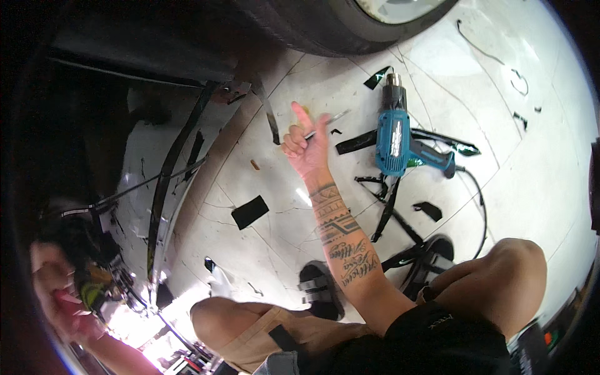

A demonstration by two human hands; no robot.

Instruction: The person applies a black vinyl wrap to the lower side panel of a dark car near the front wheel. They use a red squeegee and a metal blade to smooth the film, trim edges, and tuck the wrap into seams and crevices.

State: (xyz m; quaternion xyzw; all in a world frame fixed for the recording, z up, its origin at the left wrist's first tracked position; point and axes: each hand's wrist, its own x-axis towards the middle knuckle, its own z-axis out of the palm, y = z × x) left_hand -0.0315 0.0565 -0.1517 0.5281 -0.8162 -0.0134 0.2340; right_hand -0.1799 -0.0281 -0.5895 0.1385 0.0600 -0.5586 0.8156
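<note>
The right hand [306,142] is half open, forefinger extended and other fingers curled, with one slim metallic tool [339,115] held by the thumb, pointing to two o'clock; the left hand [65,306], far off at eight o'clock from the right, is blurred, so I cannot tell how open it is or what it has hold of; taking the right hand as the centre, one dark strip [270,117] hangs at ten o'clock near its fingers; one tyre [350,42] blocks the floor [544,187] at one o'clock; one blue heat gun [392,147] lies at three o'clock over black scraps [356,142], too overlapped to count, its single cord [483,200] trailing towards five o'clock; one black rectangle [250,212] lies at seven o'clock, one small brown scrap [254,165] at eight; two sandals [322,290] stand between four and six o'clock.
</note>
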